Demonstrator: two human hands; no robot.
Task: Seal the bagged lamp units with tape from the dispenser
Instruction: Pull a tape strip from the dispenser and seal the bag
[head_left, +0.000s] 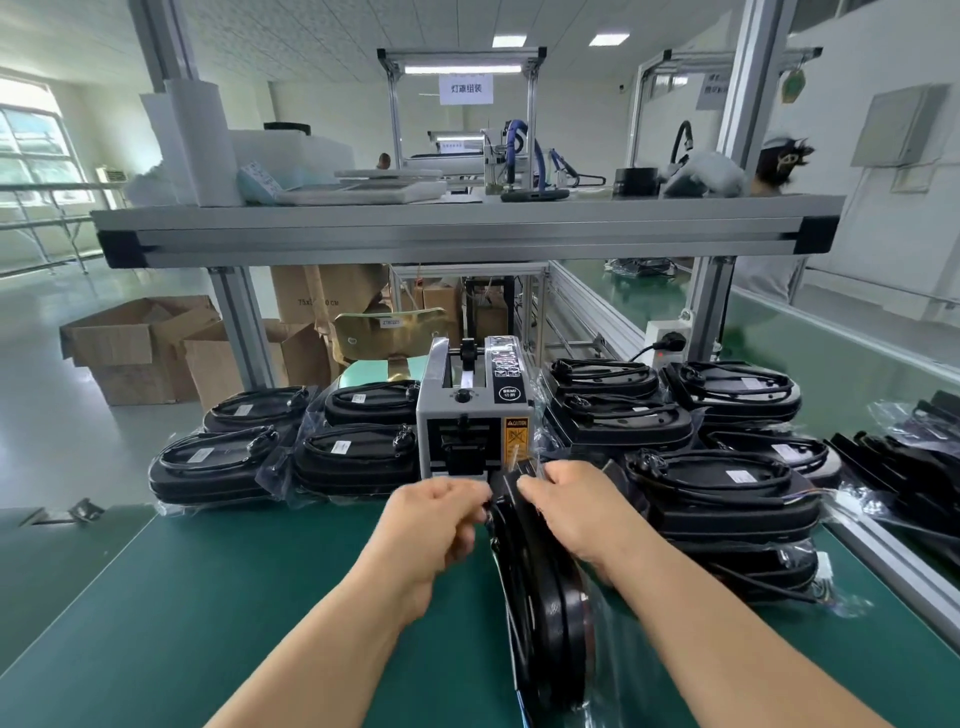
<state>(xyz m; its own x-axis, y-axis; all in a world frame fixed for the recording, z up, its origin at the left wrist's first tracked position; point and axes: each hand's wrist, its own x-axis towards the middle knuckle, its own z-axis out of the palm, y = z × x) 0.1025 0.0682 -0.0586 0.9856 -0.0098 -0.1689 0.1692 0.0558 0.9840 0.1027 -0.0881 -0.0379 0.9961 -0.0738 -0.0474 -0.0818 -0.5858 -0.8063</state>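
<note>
Bagged lamp unit (540, 597) on edge
Glossy black oval, crinkly clear plastic; left hand (434, 525) and right hand (576, 514) pinch its top.

The head-worn camera looked forward and down, close in front of the tape dispenser (475, 415), with the shelf (467, 228) above it.

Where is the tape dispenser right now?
Head view, centre: the tape dispenser stands on the green bench, flanked by stacked bagged lamp units, just beyond the left hand and right hand holding one bagged unit.
</note>
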